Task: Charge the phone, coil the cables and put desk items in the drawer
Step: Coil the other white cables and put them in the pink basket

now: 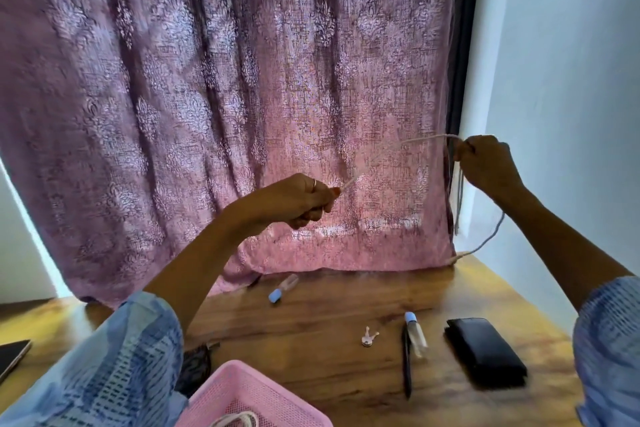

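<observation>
A white cable (408, 141) hangs raised above the desk (311, 315), its tail dropping to the far right corner. Keys (369, 336), a black pen (407, 364), a blue-capped vial (415, 333) and a black wallet (485, 352) lie toward the near right edge. A second vial (282, 288) lies by the far edge.

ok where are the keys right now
In the head view the keys lie on the wooden desk, right of centre, just left of the black pen and beyond the pink basket.

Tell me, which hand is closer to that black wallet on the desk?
Right. The right hand is raised above the desk on the wallet side, its grip closed on the white cable. The left hand pinches the cable further left, near the middle, farther from the wallet.
</observation>
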{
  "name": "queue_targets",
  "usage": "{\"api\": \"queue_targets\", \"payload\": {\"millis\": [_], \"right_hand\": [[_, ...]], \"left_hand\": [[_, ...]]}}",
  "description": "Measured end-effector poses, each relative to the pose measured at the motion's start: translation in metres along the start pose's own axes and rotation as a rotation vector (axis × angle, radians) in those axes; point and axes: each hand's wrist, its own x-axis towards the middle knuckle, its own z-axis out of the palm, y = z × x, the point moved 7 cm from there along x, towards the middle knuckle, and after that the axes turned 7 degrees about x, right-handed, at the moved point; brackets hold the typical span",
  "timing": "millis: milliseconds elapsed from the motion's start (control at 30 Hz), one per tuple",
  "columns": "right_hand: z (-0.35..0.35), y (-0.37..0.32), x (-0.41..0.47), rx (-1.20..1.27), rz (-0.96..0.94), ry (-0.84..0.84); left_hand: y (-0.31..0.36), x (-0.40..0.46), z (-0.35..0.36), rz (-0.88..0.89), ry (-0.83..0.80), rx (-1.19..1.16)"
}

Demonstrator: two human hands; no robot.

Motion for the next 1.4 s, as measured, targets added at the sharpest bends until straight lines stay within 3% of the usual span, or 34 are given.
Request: {"api": "queue_targets", "payload": {"millis": [100, 233, 400, 500, 600, 633, 700, 800, 900, 1067, 1233, 1400], "right_hand": [[0.010, 0.017, 0.001, -0.105, 0.081, -0.130], [0.039, 0.021, -0.015, -0.256, 0.059, -0.432], [0.052, 0.017, -0.031, -0.244, 0.050, -0.520], [0.053, 0.018, -0.040, -0.062, 0.173, -0.509], [0.051, 0.017, -0.057, 0.547, 0.414, -0.547], [0.047, 0.016, -0.060, 0.571, 0.394, -0.553], [0.035, 0.004, -0.069, 0.395, 0.243, -0.547], [0.021, -0.029, -0.089, 0.068, -0.056, -0.557], [0.011, -0.051, -0.107, -0.006, -0.205, -0.590], [-0.014, -0.082, -0.113, 0.007, -0.265, -0.554], [-0.050, -0.103, -0.098, -0.013, -0.327, -0.429], [-0.073, -0.108, -0.083, -0.033, -0.359, -0.289]], "left_hand": [[0.008, -0.006, 0.003, 0.037, -0.041, -0.048], [0.040, -0.008, 0.010, 0.188, -0.119, -0.428], [0.092, -0.002, 0.016, 0.361, -0.125, -0.751], [0.119, 0.006, 0.019, 0.427, -0.157, -0.916], [0.138, 0.017, 0.022, 0.506, -0.211, -1.109], [0.143, 0.020, 0.023, 0.534, -0.230, -1.161], [0.153, 0.023, 0.024, 0.588, -0.246, -1.208], [0.164, 0.026, 0.023, 0.631, -0.172, -1.158], [0.167, 0.035, 0.021, 0.605, -0.061, -1.094], [0.158, 0.051, 0.021, 0.541, 0.087, -0.879], [0.147, 0.057, 0.034, 0.456, 0.114, -0.669], [0.147, 0.051, 0.042, 0.487, 0.162, -0.257]]}}
